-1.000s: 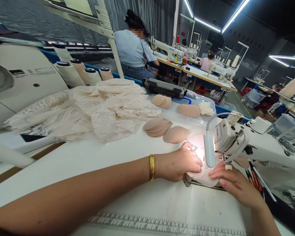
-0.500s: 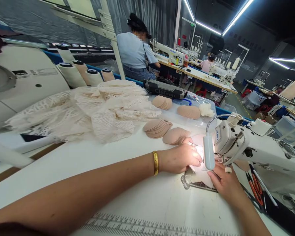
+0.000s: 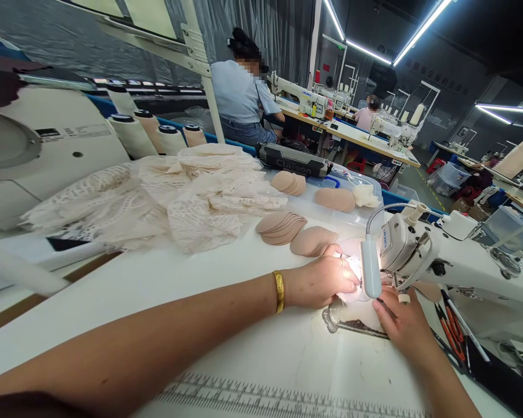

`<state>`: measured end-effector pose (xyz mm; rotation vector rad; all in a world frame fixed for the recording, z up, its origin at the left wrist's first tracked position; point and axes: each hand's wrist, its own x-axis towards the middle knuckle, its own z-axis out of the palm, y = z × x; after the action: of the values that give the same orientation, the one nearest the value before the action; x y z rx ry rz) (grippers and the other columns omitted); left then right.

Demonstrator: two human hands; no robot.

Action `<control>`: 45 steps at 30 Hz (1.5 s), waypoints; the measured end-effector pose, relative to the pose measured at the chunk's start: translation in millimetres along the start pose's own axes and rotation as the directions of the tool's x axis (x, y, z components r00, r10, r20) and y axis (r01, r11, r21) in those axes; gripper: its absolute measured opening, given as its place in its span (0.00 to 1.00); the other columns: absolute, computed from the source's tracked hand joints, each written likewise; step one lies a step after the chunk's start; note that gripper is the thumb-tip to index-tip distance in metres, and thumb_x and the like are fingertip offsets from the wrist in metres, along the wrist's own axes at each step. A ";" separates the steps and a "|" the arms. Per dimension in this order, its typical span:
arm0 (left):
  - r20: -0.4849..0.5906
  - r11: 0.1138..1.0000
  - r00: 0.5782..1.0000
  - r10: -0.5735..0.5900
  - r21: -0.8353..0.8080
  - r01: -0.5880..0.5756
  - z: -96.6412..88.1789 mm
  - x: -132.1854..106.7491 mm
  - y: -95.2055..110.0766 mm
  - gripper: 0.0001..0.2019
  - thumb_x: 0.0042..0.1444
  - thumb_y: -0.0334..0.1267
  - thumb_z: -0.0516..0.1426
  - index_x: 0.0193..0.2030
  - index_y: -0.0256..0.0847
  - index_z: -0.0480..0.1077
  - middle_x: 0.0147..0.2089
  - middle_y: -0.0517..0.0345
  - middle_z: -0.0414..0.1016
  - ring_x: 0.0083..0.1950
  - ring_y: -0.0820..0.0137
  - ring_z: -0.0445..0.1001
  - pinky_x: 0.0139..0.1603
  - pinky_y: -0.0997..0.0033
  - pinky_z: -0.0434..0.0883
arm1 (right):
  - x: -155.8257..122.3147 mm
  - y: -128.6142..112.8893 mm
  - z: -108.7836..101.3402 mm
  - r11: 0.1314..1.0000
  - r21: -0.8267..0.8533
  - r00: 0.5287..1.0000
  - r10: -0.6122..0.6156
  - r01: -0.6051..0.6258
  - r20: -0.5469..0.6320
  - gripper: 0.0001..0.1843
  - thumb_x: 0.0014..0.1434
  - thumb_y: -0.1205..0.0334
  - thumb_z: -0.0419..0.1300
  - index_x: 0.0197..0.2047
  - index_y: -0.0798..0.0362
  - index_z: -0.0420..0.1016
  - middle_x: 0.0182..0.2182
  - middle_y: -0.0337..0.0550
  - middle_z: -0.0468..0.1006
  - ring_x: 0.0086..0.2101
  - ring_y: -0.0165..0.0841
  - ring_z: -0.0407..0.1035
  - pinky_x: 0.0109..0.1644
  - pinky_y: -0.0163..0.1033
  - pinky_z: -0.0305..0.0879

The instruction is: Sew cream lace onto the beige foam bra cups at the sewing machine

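Under the bright lamp point(image 3: 370, 273) of a sewing machine point(image 3: 412, 247), a pale pink-and-white fabric piece point(image 3: 352, 295) lies on the machine bed. My left hand point(image 3: 322, 283) comes in from the left, its fingers curled and pressed together on the edge of that fabric. On the other side of the lamp, my right hand point(image 3: 403, 316) rests flat, thumb stretched out apart from the fingers. Its fingertips are partly hidden by the lamp and machine head, and so is the needle area. Just behind my left hand sits a fanned stack of beige oval pads point(image 3: 312, 241).
Cream lace fabric point(image 3: 178, 200) is heaped at left, near thread cones point(image 3: 150, 133). More beige pads point(image 3: 281, 226) and a plastic tray point(image 3: 300, 206) lie behind. Orange-handled scissors point(image 3: 454, 331) are at right, a printed ruler point(image 3: 261, 397) in front. A person point(image 3: 244, 96) sits beyond.
The view has shifted very slightly. My right thumb has moved a little to the right; my left hand stays on the fabric in nearly the same place.
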<state>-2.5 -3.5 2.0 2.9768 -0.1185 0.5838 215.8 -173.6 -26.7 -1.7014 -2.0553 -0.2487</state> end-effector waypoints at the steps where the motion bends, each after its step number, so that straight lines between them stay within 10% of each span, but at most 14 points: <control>1: 0.004 1.000 1.000 -0.003 0.005 0.003 0.3 0.2 0.0 0.14 0.45 0.19 0.56 0.34 0.42 0.70 0.40 0.59 0.81 0.43 0.62 0.75 0.48 0.55 0.57 | -1.1 -0.1 -0.6 1.000 0.005 0.999 0.019 -0.018 -0.028 0.14 0.74 0.58 0.52 0.54 0.46 0.77 0.46 0.47 0.84 0.49 0.46 0.76 0.55 0.56 0.71; 17: -0.007 1.000 1.000 -0.015 0.020 0.015 2.4 -0.4 1.3 0.13 0.45 0.20 0.57 0.34 0.42 0.68 0.40 0.59 0.80 0.44 0.62 0.75 0.47 0.55 0.56 | -1.9 -1.0 -0.4 0.966 0.182 0.975 0.204 -0.186 -0.089 0.09 0.73 0.56 0.53 0.47 0.48 0.73 0.44 0.50 0.80 0.47 0.45 0.76 0.44 0.46 0.76; 33: -0.012 0.997 1.000 -0.016 -0.077 0.015 1.4 -7.4 3.7 0.22 0.43 0.17 0.54 0.41 0.46 0.75 0.43 0.61 0.83 0.43 0.64 0.74 0.50 0.57 0.56 | -1.6 -2.1 -5.2 0.981 0.148 0.988 0.136 -0.124 -0.073 0.08 0.74 0.57 0.52 0.45 0.48 0.70 0.44 0.50 0.80 0.48 0.45 0.76 0.50 0.50 0.73; 45: -0.042 0.999 0.999 -0.028 0.037 0.030 4.3 -8.6 6.3 0.08 0.52 0.24 0.61 0.34 0.42 0.72 0.43 0.60 0.82 0.43 0.63 0.73 0.52 0.55 0.57 | -3.7 -0.8 -1.9 0.988 0.124 0.989 0.109 -0.096 -0.103 0.08 0.73 0.57 0.53 0.43 0.47 0.71 0.38 0.47 0.80 0.43 0.43 0.77 0.45 0.46 0.75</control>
<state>-9.5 -9.8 -4.7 2.9947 -0.0614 0.6509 216.0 -177.9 -26.6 -1.6776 -1.8597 -0.1787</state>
